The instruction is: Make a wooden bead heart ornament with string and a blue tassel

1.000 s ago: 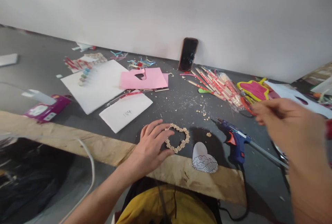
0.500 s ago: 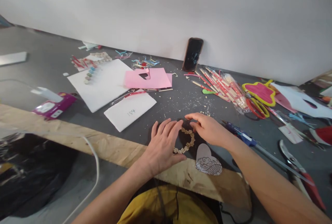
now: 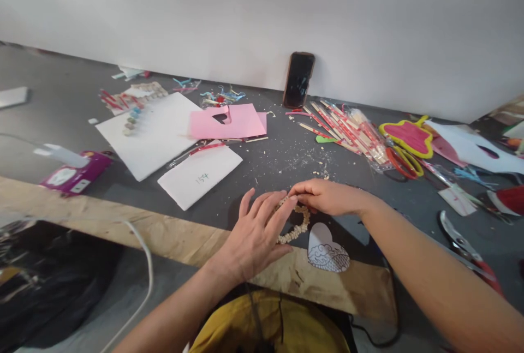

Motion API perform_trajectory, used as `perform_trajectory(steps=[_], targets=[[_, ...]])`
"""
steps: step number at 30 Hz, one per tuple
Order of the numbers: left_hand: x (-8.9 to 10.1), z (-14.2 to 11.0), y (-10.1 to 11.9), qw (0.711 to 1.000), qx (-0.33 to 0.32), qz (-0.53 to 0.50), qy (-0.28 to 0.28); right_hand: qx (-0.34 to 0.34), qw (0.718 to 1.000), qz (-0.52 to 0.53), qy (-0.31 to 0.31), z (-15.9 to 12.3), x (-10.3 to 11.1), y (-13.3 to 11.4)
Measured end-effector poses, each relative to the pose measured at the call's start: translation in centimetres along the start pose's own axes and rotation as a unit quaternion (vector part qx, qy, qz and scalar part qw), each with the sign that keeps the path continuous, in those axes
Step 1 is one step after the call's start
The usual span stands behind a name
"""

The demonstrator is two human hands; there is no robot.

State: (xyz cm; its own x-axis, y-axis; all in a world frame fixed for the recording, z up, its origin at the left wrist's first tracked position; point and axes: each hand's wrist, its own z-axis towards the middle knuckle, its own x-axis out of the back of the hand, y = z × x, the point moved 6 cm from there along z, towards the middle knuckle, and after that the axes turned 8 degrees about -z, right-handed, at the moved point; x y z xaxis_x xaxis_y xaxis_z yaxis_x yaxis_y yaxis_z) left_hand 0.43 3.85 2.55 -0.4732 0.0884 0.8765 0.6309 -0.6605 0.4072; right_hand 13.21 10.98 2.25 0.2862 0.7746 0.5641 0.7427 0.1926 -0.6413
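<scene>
A ring of small beige pieces (image 3: 302, 226), curved like a heart outline, lies at the table's front edge. My left hand (image 3: 256, 233) rests over its left side, fingers stretched out and thumb near its lower end, covering that part. At the ring's top, my right hand (image 3: 313, 196) has thumb and fingertips pinched together, close to my left fingertips. Whatever is in the pinch is hidden. Just right of the ring is a paper heart (image 3: 328, 249) with a dark line pattern on its lower half.
Behind my hands are pale crumbs, pink paper (image 3: 229, 121), a white sheet (image 3: 200, 174) marked 154 and a leaning phone (image 3: 298, 79). Wrapped chopsticks (image 3: 344, 129), scissors (image 3: 403, 162) and pruning shears (image 3: 460, 244) lie right. A purple power strip (image 3: 77, 173) sits left.
My right hand has moved left and inward to the ring's top, its fingertips now pinched beside my left fingers. My left hand stays on the ring. The view has shifted slightly.
</scene>
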Motion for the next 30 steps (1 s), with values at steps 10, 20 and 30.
perform_trajectory(steps=[10, 20, 30], targets=[[-0.5, 0.1, -0.7, 0.999, 0.019, -0.035, -0.013, -0.045, 0.988, -0.03, 0.148, -2.2, 2.5, 0.8], [-0.4, 0.4, -1.5, 0.993, 0.085, -0.077, -0.007, 0.094, 0.907, -0.21, 0.353, -6.5, 1.9, -3.9], [-0.4, 0.4, -1.8, 0.99, 0.092, -0.11, 0.005, 0.064, 0.856, -0.473, 0.199, -1.4, -3.0, -4.7]])
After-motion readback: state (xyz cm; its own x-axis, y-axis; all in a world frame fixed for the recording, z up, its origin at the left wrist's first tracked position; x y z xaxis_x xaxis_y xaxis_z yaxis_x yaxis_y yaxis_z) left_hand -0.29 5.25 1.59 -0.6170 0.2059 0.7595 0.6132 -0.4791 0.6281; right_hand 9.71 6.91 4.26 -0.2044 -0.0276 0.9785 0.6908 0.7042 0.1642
